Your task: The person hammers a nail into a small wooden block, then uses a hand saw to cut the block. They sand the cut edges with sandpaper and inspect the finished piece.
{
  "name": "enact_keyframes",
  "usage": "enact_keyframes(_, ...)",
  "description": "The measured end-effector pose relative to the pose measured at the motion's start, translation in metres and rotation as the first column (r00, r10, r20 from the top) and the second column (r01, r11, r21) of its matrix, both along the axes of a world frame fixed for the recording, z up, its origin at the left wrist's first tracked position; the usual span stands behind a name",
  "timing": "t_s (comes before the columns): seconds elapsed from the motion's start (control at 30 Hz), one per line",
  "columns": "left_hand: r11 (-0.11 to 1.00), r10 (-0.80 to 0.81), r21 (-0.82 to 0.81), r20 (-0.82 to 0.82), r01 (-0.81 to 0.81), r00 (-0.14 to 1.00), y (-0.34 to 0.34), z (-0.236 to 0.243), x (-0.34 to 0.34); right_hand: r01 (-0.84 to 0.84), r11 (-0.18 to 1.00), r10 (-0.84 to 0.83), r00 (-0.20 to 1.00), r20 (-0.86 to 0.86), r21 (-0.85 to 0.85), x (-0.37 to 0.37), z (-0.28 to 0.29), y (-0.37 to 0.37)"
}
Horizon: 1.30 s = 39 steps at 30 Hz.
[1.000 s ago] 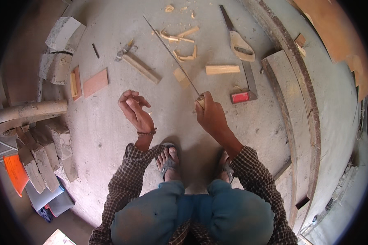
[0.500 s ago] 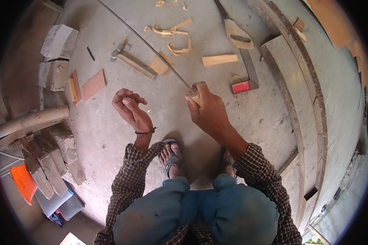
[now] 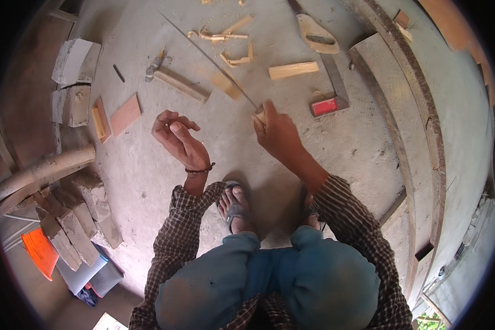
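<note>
My right hand point(image 3: 278, 132) is closed around the wooden handle end of a long thin metal blade point(image 3: 209, 55) that slants up and to the left over the concrete floor. My left hand point(image 3: 176, 135) is raised beside it, fingers curled with nothing visible in them, a bead bracelet on the wrist. Between and beyond the hands lie a flat wooden stick point(image 3: 181, 85), a small pale wood block point(image 3: 293, 70) and curled wood offcuts point(image 3: 225, 38). My sandalled feet point(image 3: 235, 206) stand below the hands.
A hand saw with a wooden handle point(image 3: 316, 33) and a try square with a red stock point(image 3: 330, 102) lie at upper right. Long planks point(image 3: 401, 110) run down the right. Bricks point(image 3: 74, 60), small tiles point(image 3: 124, 114), a log point(image 3: 38, 170) and rubble crowd the left.
My right hand has lifted with the blade's handle and moved up and a little right. My left hand has risen too. The view has shifted so the floor items sit higher.
</note>
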<state>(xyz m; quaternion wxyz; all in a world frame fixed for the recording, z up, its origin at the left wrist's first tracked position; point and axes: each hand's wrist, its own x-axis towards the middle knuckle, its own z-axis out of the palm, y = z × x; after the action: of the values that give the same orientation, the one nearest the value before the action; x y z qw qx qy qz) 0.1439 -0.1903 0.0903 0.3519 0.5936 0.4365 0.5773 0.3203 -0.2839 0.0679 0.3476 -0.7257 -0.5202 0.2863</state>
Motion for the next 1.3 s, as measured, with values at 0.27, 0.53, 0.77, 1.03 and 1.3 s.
enact_keyframes(0.27,1.0,0.01,-0.019,-0.009,-0.01,1.0,0.007,-0.008,-0.015,-0.004,0.991,0.008,0.999,-0.031,0.133,-0.003,0.036,0.021)
enact_keyframes(0.53,0.978,-0.161,-0.153,-0.123,0.142,0.979,0.009,-0.026,0.003,0.006,0.989,0.007,0.996,0.088,-0.145,-0.004,-0.032,0.014)
enact_keyframes(0.77,0.984,-0.179,0.005,-0.011,0.179,0.984,0.024,-0.012,0.016,-0.014,0.992,0.013,1.0,0.009,0.128,-0.009,0.008,0.016)
enact_keyframes(1.03,0.963,-0.249,-0.147,-0.154,0.227,0.956,0.033,-0.031,0.032,-0.011,0.989,0.02,0.998,0.061,-0.148,-0.011,-0.043,0.014)
enact_keyframes(1.3,0.933,-0.263,-0.231,0.08,0.275,0.961,0.033,-0.046,0.011,-0.145,0.932,-0.116,0.749,-0.653,-0.332,0.01,-0.035,0.007)
